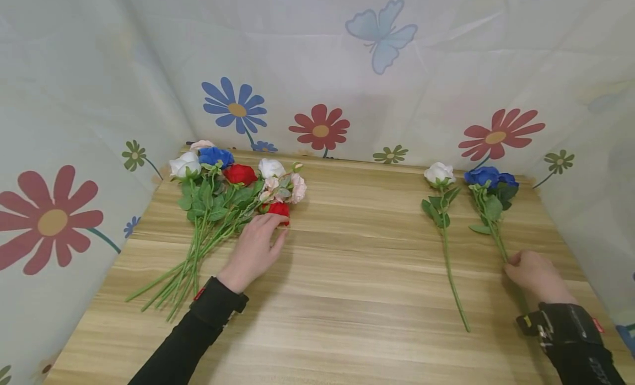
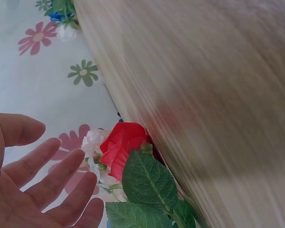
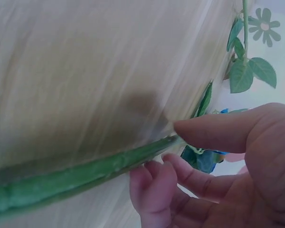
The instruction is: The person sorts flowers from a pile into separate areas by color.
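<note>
My left hand (image 1: pixel 255 250) hovers at a red rose (image 1: pixel 276 209) on the right of a bunch of artificial flowers. In the left wrist view its fingers (image 2: pixel 52 185) are loosely spread beside the red rose (image 2: pixel 123 147), holding nothing. At the right, my right hand (image 1: pixel 536 274) pinches the green stem (image 3: pixel 85 173) of blue roses (image 1: pixel 483 176) between thumb and fingers. The blue heads lie near the table's back edge. A single white rose (image 1: pixel 439 174) lies to their left, its stem pointing toward the front.
The bunch at the left also has a blue rose (image 1: pixel 216 156), another red rose (image 1: pixel 240 174), white roses (image 1: pixel 184 164) and pale pink blooms (image 1: pixel 297 187), with several crossed stems (image 1: pixel 183 274). All lie on a wooden table (image 1: pixel 347 297). A flower-printed curtain (image 1: pixel 278 54) encloses the back and sides.
</note>
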Motion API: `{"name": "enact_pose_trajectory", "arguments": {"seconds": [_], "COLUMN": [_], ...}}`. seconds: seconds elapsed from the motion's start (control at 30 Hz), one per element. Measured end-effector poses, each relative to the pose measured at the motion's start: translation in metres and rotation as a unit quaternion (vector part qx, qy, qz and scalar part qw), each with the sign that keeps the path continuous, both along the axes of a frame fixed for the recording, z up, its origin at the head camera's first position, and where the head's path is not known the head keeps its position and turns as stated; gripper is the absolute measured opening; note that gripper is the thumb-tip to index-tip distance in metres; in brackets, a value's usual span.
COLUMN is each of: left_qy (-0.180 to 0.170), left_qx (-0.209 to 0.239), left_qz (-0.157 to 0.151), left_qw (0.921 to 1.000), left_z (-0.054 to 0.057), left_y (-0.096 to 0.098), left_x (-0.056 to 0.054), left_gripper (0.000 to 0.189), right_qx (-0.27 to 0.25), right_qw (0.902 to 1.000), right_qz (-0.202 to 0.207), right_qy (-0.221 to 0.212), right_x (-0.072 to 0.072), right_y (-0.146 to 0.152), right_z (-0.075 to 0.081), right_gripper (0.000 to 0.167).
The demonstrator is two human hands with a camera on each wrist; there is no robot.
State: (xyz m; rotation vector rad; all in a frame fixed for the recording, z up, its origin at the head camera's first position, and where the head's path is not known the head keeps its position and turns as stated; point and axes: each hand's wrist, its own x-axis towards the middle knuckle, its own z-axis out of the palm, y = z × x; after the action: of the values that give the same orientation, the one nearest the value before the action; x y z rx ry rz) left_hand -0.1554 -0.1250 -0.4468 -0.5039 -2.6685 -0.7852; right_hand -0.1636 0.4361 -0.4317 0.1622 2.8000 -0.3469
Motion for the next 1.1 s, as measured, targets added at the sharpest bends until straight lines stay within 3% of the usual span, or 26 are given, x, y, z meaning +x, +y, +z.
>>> {"name": "enact_pose_trajectory", "arguments": {"seconds": [0.17, 0.3, 0.53, 0.7, 0.9, 1.1], "left_qy": [-0.007, -0.011, 0.004, 0.015, 0.011, -0.003], "left_qx": [0.006, 0.004, -0.017, -0.039, -0.054, -0.066], "left_qz": [0.0, 0.002, 0.008, 0.016, 0.031, 0.051], "left_qw": [1.0, 0.9999, 0.9998, 0.999, 0.998, 0.9965], "left_z": [0.001, 0.0, 0.002, 0.006, 0.011, 0.014], "left_y": [-0.001, -0.002, -0.004, -0.006, -0.01, -0.018], "left_x": [0.001, 0.001, 0.002, 0.003, 0.004, 0.005], "left_gripper": [0.023, 0.024, 0.024, 0.027, 0.029, 0.029], "right_qx": [0.009, -0.002, -0.064, -0.133, -0.222, -0.316], "right_qw": [0.9989, 0.9927, 0.9622, 0.9552, 0.9482, 0.9268], "right_qz": [0.001, 0.01, 0.04, 0.041, 0.048, 0.062], "right_qy": [0.047, 0.121, 0.262, 0.261, 0.222, 0.193], "right_x": [0.002, 0.001, -0.007, -0.013, -0.017, -0.02], "right_y": [-0.013, -0.031, -0.072, -0.105, -0.143, -0.178], "right_z": [0.004, 0.003, 0.0, 0.006, 0.016, 0.021], "right_gripper": [0.046, 0.048, 0.029, 0.025, 0.028, 0.029]}}
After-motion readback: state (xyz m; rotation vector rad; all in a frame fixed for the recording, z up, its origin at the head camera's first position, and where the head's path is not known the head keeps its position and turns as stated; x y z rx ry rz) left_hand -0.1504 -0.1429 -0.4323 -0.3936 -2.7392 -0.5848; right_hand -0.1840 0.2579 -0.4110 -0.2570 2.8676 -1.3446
